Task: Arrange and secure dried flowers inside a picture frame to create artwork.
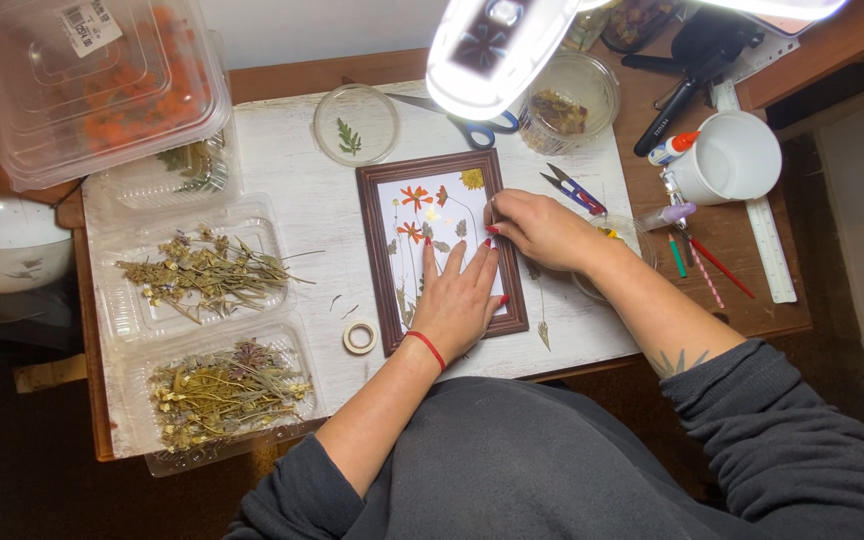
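White board covered most of your wooden bench [752, 310], lit from above by a bright lamp [497, 45]. At the left stood a stack of clear tubs: one lidded tub [92, 85] with orange blooms, then two open trays of dried stems [202, 272] and [224, 388]. Your white mug [737, 158] sat at the right, near a ruler [767, 245] and some pens.

In the middle lay the brown frame [442, 245], flat on the board, with pressed orange flowers and grey leaves set on its white backing. Above it were a round dish [356, 124] with a green sprig, blue-handled scissors [472, 128] and a bowl of petals [567, 95]. A small tape roll [359, 337] lay just left of the frame's lower corner.

Your left hand [457, 300] was spread flat, fingers splayed, pressing down on the lower part of the frame. Your right hand [542, 228] rested at the frame's right edge, fingertips drawn together near the rim; whether they pinched anything I could not tell.

The risk, as I judge it, lay under your left palm: dried petals are brittle, and a sliding press could crack or shift them. Your right forearm also hung over a glass dish [617, 240] by the board's edge, and a careless drag could tip it.
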